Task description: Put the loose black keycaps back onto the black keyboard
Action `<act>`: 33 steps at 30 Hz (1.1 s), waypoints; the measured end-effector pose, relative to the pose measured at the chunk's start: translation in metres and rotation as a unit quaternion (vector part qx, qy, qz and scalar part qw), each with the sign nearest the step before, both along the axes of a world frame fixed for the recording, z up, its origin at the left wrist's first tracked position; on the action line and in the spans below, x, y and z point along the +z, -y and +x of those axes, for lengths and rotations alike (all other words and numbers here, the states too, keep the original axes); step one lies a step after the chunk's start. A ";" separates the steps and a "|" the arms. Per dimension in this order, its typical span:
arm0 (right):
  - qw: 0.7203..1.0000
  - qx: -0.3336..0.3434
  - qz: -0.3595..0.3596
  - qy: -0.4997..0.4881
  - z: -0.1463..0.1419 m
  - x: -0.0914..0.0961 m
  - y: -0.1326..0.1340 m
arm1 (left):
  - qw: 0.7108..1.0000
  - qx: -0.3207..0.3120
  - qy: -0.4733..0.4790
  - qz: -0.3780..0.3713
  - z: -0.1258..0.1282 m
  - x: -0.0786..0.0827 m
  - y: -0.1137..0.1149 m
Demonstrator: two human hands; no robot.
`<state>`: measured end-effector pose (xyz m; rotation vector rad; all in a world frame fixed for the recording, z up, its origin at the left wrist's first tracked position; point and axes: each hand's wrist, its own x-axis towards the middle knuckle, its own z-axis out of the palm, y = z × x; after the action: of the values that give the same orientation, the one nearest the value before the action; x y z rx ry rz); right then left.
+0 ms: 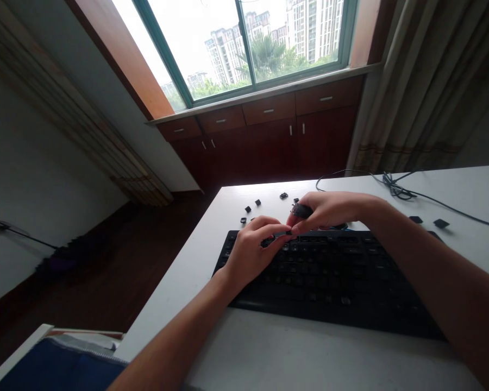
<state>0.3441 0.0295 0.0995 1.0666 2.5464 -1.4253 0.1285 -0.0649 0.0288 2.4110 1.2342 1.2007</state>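
Clutching small dark object [302,210] in right hand [330,209]; resting left hand [252,250], grip unclear, on black keyboard [342,282] lying lengthwise left-right.

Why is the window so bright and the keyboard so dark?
Head view: daylight pours in through the window, so it glares nearly white; the black keyboard is lit from behind, so its keys are hard to read; the wide lens bends straight lines near the edges; the dark thing in the right hand is too blurry to name.
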 end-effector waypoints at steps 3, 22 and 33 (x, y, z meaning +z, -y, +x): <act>0.998 0.001 0.049 0.028 -0.003 0.001 0.002 | 0.999 0.003 0.025 -0.026 0.000 -0.001 -0.001; 0.984 0.018 0.154 0.085 -0.008 -0.008 0.000 | 0.995 0.032 -0.016 -0.091 0.002 0.000 -0.001; 0.975 0.032 0.175 0.134 -0.010 -0.011 0.000 | 0.996 0.008 -0.027 -0.079 0.003 0.001 -0.001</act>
<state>0.3337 0.0295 0.0887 1.1162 2.6527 -0.7678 0.1316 -0.0641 0.0300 2.3364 1.3130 1.0068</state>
